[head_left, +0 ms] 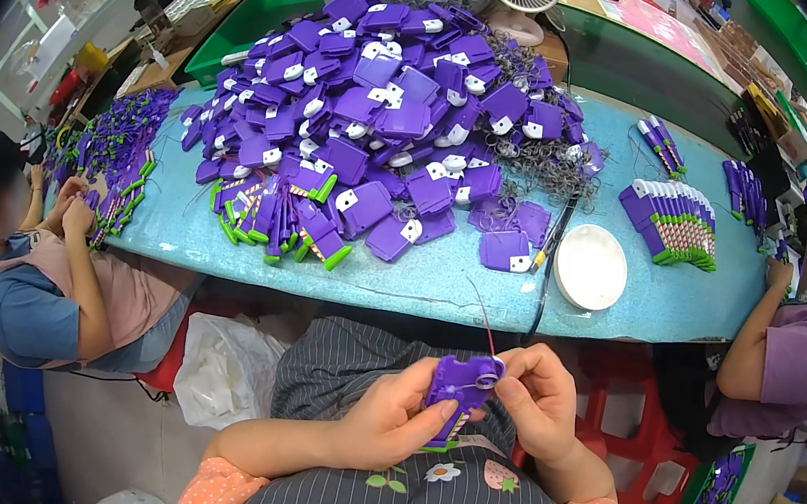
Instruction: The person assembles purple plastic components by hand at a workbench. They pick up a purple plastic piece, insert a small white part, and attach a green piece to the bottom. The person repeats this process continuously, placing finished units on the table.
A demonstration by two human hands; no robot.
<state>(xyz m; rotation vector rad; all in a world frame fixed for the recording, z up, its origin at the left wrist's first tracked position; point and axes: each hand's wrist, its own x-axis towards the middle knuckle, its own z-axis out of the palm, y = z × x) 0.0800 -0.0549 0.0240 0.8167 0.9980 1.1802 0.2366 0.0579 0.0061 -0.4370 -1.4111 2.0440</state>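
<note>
Above my lap, my left hand point(399, 415) grips a purple plastic casing point(452, 377) with a striped strip and a green end. The thumb presses on its face. My right hand point(540, 402) pinches a small coiled wire point(488, 375) at the casing's upper right corner. A thin reddish wire point(487, 325) sticks up from that spot. What exactly lies between the right fingertips is partly hidden. On the table ahead rises a large heap of purple casings point(377, 113) with white ends. Several striped pieces with green ends point(277, 214) lie at its front.
A tangle of grey wire coils point(545, 169) spreads right of the heap. Near the table's front edge stands a white round dish point(590, 266), beside a black cable point(546, 295). Stacked assembled pieces point(671, 224) lie farther right. People sit at the left point(43, 278) and right point(790, 345).
</note>
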